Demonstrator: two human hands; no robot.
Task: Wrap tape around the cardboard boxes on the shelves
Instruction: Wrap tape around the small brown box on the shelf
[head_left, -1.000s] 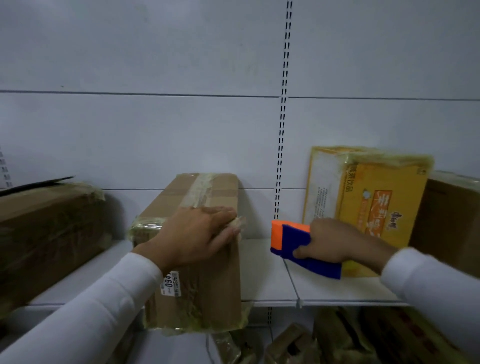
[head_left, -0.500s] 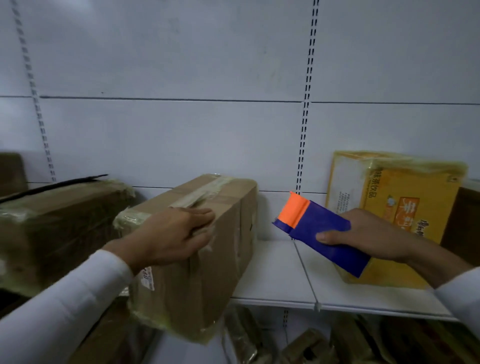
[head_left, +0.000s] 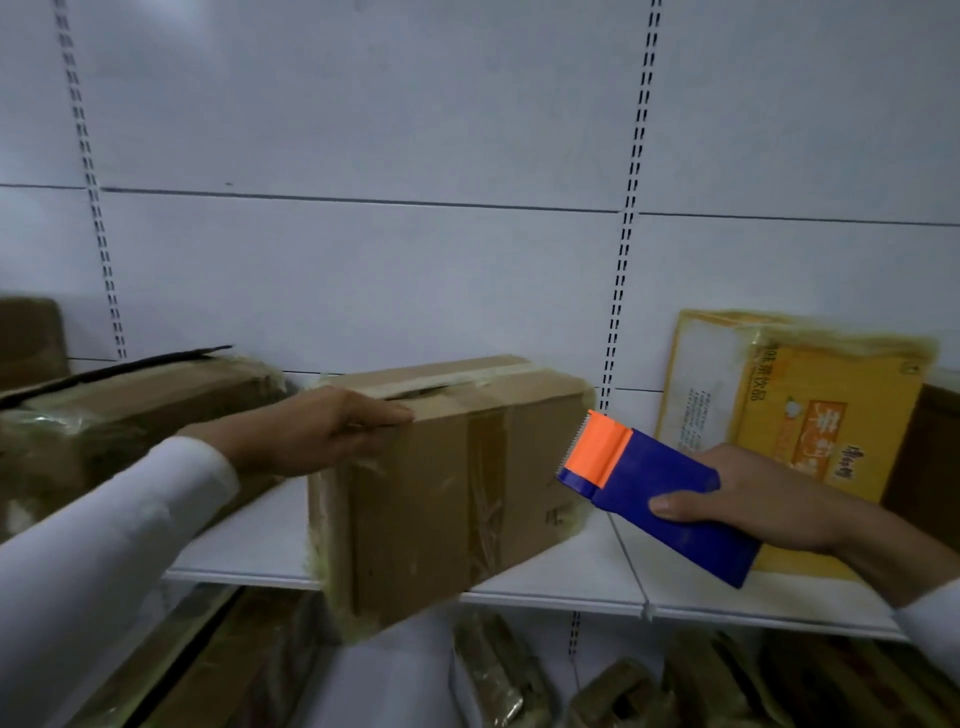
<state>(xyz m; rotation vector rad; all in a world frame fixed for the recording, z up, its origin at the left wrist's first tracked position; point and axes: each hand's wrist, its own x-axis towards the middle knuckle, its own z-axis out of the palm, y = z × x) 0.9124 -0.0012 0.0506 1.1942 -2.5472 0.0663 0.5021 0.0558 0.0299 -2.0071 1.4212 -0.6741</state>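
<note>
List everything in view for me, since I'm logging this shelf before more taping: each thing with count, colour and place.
brown cardboard box: 1, brown with old tape, centre of the shelf, front corner jutting past the edge
tape dispenser: 1, blue with an orange toothed end, held in the air to the right of that box
yellow carton: 1, yellow and white, printed, wrapped in film, right, against the back wall
large brown box: 1, brown, film-wrapped, left on the shelf
shelf: 1, white, under the boxes
back wall: white panels with slotted uprights
wrapped packages: several, brownish, blurred, on the level below
left hand: grips the centre box's top left end
right hand: grips the dispenser
</note>
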